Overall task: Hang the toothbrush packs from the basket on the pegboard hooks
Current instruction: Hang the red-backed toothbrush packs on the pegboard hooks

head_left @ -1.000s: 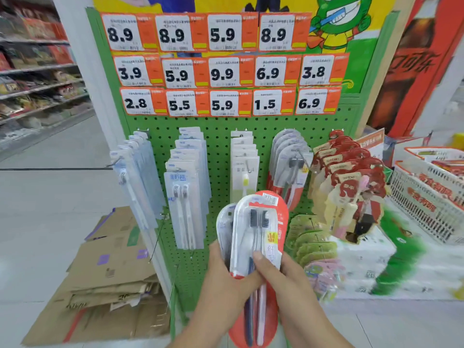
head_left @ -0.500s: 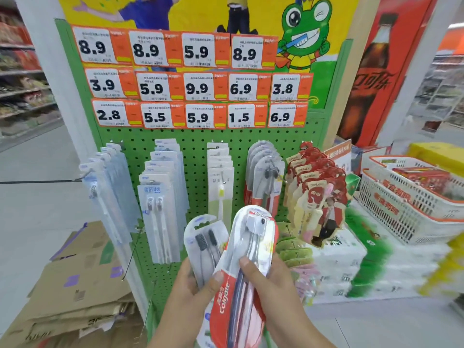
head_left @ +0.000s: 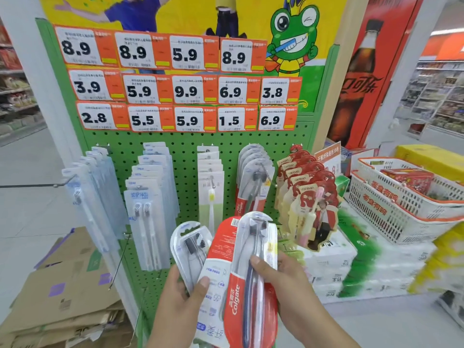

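Observation:
My left hand [head_left: 178, 301] grips a fanned stack of toothbrush packs, with a clear pack of black brushes [head_left: 191, 244] at its left and a white-backed pack under the thumb. My right hand [head_left: 285, 282] pinches the red Colgate pack [head_left: 247, 267] on top, thumb on its clear blister. Both hands are low in front of the green pegboard [head_left: 185, 177]. Matching Colgate packs [head_left: 253, 177] hang on a hook just above the held one. Other hooks carry blue-white packs [head_left: 148, 212], pale packs [head_left: 95, 197], a white single-brush row [head_left: 210, 182] and red cartoon packs [head_left: 308, 197].
Orange price tags [head_left: 185, 91] fill the upper board. White and orange baskets [head_left: 401, 204] stand at the right on stacked cartons. Flattened cardboard [head_left: 67, 292] lies on the floor at the left. Bare wire hooks [head_left: 120, 259] stick out low on the board.
The view has drawn closer to the board and tilted up. The held packs have fanned apart, with the red Colgate pack shifted right and tilted away from the clear pack.

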